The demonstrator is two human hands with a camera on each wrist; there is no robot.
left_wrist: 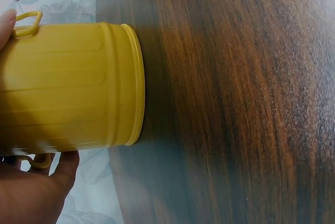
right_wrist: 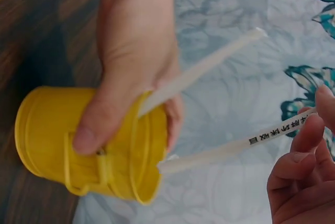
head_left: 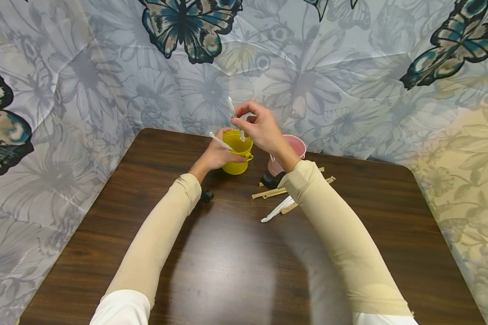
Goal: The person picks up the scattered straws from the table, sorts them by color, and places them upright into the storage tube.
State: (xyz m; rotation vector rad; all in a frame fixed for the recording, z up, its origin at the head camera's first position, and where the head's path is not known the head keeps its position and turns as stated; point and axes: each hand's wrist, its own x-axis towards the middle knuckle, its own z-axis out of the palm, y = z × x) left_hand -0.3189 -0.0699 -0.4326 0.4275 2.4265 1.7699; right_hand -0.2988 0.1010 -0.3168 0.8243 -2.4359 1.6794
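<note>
My left hand [head_left: 217, 155] grips the side of a small yellow bucket [head_left: 235, 168], its thumb lying near a side handle in the right wrist view. Inside the bucket leans a white paper-wrapped straw [right_wrist: 201, 72], its upper end sticking out past the rim. Between thumb and fingers, my right hand [head_left: 263, 130] pinches a second white wrapped straw [right_wrist: 277, 132] with dark printed characters. The lower end of that straw is at the bucket's mouth. Whether the bucket's base [left_wrist: 135, 85] fully touches the table cannot be told.
A pink bucket [head_left: 296, 142] stands behind my right forearm. Several brown-wrapped sticks [head_left: 268, 193] and white wrapped straws [head_left: 275, 212] lie on the brown table [head_left: 227, 253], partly under that sleeve. Two black objects [head_left: 207, 196] sit nearby. A butterfly-print cloth [head_left: 211, 90] hangs behind the table.
</note>
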